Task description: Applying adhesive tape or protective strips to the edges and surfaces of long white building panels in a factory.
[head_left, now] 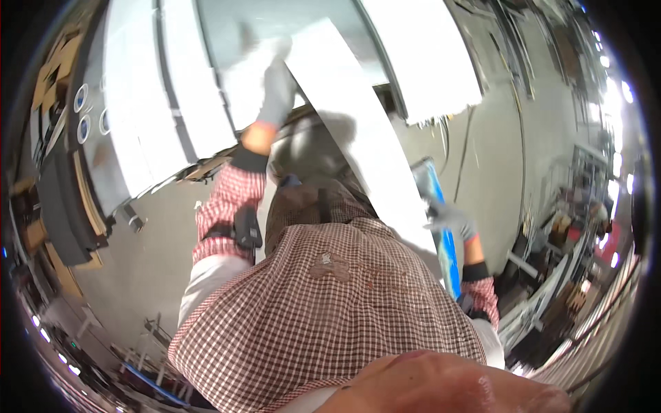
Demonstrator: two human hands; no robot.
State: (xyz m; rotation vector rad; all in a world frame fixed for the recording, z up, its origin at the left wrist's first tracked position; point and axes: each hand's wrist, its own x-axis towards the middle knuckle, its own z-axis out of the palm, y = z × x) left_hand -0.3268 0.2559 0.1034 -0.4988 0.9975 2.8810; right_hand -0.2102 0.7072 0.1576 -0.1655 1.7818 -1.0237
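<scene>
A long white panel slants across the space before my body, from far middle to near right. My left hand, in a pale grey glove, is stretched forward at the panel's far left edge. Glare and motion smear its fingers, so I cannot tell whether they grip. On the near right side, my right hand, also gloved, is closed on the panel's long edge. A strip with a bright blue border shows beneath the right hand, partly hidden by the panel and the hand.
White panels lie on a work surface at the left, beside round white-and-blue items. Another white panel lies at the far right of the bench. Dark boards stand at the left. Metal racks and cables are on the right.
</scene>
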